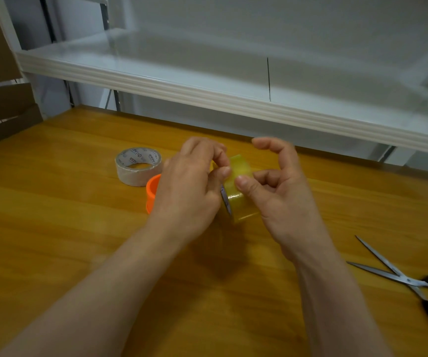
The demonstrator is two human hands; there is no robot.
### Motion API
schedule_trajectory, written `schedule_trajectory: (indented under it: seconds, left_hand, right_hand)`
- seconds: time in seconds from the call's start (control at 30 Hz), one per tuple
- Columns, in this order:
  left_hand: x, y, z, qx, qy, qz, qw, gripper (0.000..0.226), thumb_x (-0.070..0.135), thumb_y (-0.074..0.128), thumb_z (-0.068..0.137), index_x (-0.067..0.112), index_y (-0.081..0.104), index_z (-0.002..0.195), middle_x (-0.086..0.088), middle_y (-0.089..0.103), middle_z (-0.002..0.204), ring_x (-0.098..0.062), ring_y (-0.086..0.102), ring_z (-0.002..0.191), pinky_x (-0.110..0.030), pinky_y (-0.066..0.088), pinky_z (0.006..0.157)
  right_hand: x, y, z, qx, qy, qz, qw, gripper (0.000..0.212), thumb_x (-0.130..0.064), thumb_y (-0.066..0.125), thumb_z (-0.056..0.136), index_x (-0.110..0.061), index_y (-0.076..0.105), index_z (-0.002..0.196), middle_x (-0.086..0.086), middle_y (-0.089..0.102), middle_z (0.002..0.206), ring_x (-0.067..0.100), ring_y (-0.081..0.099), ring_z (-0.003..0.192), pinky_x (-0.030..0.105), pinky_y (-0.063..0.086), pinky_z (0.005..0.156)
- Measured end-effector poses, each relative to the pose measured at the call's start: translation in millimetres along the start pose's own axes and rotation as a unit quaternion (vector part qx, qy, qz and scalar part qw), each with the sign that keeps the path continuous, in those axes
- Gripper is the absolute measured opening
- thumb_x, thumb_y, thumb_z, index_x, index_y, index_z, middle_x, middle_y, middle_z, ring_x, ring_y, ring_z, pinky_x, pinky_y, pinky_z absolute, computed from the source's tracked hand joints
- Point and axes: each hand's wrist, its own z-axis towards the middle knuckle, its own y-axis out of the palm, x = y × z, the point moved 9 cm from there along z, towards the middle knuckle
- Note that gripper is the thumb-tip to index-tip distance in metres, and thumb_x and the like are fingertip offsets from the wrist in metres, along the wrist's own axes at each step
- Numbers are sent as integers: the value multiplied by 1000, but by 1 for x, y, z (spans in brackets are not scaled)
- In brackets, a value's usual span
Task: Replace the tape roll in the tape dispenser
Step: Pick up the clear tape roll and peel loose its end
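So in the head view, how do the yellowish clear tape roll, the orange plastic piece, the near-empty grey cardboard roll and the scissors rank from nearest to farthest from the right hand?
1. Yellowish clear tape roll: touched by the right hand.
2. Orange plastic piece: behind the left hand.
3. Near-empty grey cardboard roll: farther left.
4. Black-handled steel scissors: front right.

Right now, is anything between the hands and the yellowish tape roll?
Nothing visible. The left hand and right hand already hold the tape roll above the table, thumbs on its surface.
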Motion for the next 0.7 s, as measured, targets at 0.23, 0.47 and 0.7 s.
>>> schedule_trajectory:
  seconds: [0.23, 0.47, 0.7]
  left_hand:
    - [37, -3, -8, 59, 186, 152, 969, 7, 12, 58, 94, 11, 65, 92, -6, 71, 114, -24, 65, 106, -47, 43, 93]
    - [5, -10, 0, 33, -2, -75, 997, 35, 29, 63, 93, 22, 52, 126, 4, 56, 131, -8, 56, 117, -29, 48, 95]
    - [-29, 36, -13, -111, -245, -306, 913, 27, 29, 78, 78, 28, 67, 102, 4, 66, 109, -14, 64, 104, -39, 54, 90]
  right_hand:
    - [-4, -8, 1, 23, -18, -26, 999, 23, -12, 74, 94, -33, 67, 94, 13, 71, 82, 24, 61, 68, 30, 48, 58]
    - [2, -20, 1, 69, 5, -27, 997, 19, -19, 75, 92, -31, 68, 80, 7, 67, 73, 13, 55, 65, 23, 45, 53]
    - [1, -20, 1, 74, -4, -72, 995, 12, -25, 72, 95, -32, 70, 85, -5, 68, 74, 9, 58, 65, 27, 48, 55]
